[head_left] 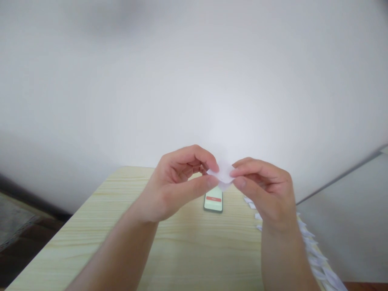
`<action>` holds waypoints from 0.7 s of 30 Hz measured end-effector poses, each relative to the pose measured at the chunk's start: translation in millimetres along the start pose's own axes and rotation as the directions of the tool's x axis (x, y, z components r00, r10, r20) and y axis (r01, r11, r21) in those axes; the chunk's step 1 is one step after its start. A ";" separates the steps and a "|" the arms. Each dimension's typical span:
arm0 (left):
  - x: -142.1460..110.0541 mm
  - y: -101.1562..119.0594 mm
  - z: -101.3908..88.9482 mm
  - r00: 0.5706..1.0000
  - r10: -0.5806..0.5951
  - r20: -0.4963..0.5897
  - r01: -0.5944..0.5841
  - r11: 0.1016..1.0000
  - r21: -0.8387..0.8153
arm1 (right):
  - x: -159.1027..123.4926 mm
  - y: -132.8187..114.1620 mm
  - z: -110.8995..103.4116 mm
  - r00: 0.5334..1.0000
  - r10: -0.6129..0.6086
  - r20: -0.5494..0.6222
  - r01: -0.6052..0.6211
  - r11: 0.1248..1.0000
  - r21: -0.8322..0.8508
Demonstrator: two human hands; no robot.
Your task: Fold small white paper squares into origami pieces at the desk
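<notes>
Both my hands are raised above a light wooden table [100,226], pinching one small white piece of paper [223,174] between them. My left hand [177,182] grips the paper's left side with thumb and forefinger closed. My right hand [265,188] pinches its right side the same way. The paper is folded and partly hidden by my fingertips. Directly beneath it, a phone [213,201] lies flat on the table with its screen lit pale green and a red bar on it.
Several small white folded paper pieces [315,252] lie in a row along the table's right edge. A plain white wall [194,81] stands behind the table. Dark floor [18,250] shows at the left.
</notes>
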State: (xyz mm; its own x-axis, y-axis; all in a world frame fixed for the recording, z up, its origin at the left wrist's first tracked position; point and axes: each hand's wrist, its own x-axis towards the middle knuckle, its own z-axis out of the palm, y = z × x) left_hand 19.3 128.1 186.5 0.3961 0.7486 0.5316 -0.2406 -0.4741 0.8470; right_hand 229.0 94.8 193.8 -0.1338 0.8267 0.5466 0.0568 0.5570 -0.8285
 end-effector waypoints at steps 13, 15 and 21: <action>-1.8 5.0 13.8 0.981 0.120 -0.154 -0.081 0.968 0.239 | -2.6 8.5 18.8 0.975 -0.087 -0.203 0.088 0.996 -0.006; -1.8 6.1 15.3 0.976 0.148 -0.159 -0.101 0.956 0.275 | -3.2 7.9 19.5 0.970 -0.088 -0.226 0.090 0.996 -0.004; -1.8 8.4 16.6 0.979 0.167 -0.120 -0.118 0.934 0.339 | -4.8 9.0 21.8 0.960 -0.052 -0.274 0.049 0.999 -0.019</action>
State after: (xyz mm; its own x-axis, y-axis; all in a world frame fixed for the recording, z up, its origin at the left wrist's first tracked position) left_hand 31.3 115.1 192.6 0.2417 0.7092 0.6623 0.0288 -0.6875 0.7256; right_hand 208.6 94.1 181.1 0.1397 0.7868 0.6012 0.0690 0.5979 -0.7986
